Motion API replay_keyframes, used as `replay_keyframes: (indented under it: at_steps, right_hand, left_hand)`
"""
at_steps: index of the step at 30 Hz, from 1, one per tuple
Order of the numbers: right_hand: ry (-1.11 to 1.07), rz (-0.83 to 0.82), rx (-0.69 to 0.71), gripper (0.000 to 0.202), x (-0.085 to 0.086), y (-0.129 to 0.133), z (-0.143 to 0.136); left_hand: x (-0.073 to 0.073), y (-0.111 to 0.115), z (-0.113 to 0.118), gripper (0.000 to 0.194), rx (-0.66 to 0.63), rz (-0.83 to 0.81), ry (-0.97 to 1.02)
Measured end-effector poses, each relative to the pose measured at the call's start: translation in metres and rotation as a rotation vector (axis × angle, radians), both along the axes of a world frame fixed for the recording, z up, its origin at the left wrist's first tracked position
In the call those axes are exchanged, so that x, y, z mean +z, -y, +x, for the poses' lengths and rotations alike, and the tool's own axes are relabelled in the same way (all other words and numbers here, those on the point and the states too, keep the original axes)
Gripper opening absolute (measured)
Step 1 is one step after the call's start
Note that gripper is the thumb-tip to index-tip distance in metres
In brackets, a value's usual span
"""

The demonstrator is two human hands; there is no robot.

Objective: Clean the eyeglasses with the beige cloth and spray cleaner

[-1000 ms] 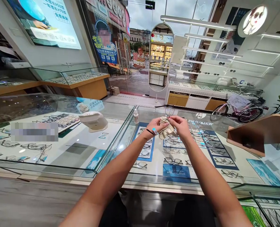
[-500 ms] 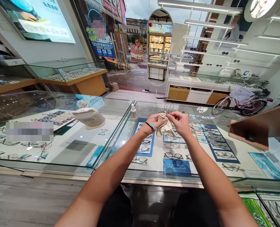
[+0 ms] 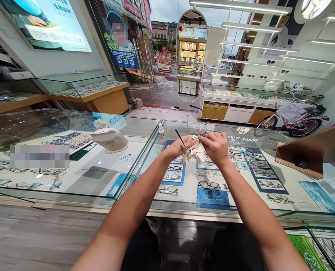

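Where a glass counter [image 3: 178, 206] spreads wide, a cloth [image 3: 194, 152] and a pair of glasses [image 3: 201, 129] are held above it

While rows of spectacles lie under its panes, the counter runs nearly the full width of the view, split into two cases by an upright glass divider. Beyond it stands a tall oval mirror [image 3: 191, 56], and to the right of that a pink bicycle [image 3: 294, 120] with a pale sheet over its front. At the counter's right end sits a tilted brown board [image 3: 311, 152]. A white device [image 3: 110, 139] with a rounded, sloping head rests on the left case.

Both forearms reach out over the right case. The left hand [image 3: 178, 147] has its fingers closed around the bunched cloth, which hangs in folds between the palms. The right hand [image 3: 217, 147] has its fingers curled in, thumb and forefinger pinching where frame and cloth meet.

Just left of the hands, near the divider, stands a small white bottle [image 3: 162, 133]. Above the fingertips, one round lens of the pair of glasses shows clear of the cloth, a thin dark temple rising past it; another temple tip slants up beside the left hand. The other lens is hidden.
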State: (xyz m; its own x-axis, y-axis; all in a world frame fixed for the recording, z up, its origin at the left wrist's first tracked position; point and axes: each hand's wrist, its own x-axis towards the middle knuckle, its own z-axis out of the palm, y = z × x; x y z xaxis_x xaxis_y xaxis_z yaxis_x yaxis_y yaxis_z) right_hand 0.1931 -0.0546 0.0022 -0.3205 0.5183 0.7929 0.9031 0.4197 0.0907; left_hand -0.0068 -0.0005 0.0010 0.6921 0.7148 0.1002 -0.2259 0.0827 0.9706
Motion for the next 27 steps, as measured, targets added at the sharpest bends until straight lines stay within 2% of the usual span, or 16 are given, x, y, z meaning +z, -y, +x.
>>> replay_keyframes:
  at_steps: [4,8,18,24,27]
  right_hand:
    - [0.026,0.019,0.010,0.025,-0.002,-0.001,0.001]
    - [0.024,0.005,-0.005,0.025,-0.004,-0.003,0.001]
    - [0.044,-0.002,-0.011,0.030,-0.005,-0.004,0.003]
    - [0.054,-0.022,0.000,0.028,-0.003,-0.005,0.006]
    - [0.053,-0.031,0.008,0.029,-0.002,-0.005,0.005]
  left_hand:
    - [0.001,0.000,-0.005,0.054,-0.041,-0.072,-0.051]
    - [0.000,0.000,-0.003,0.055,-0.014,-0.084,-0.068]
    - [-0.008,-0.004,0.008,0.059,0.027,0.069,-0.059]
    - [-0.003,-0.003,-0.007,0.052,-0.029,-0.093,-0.072]
    - [-0.005,-0.005,-0.010,0.052,-0.038,-0.114,-0.074]
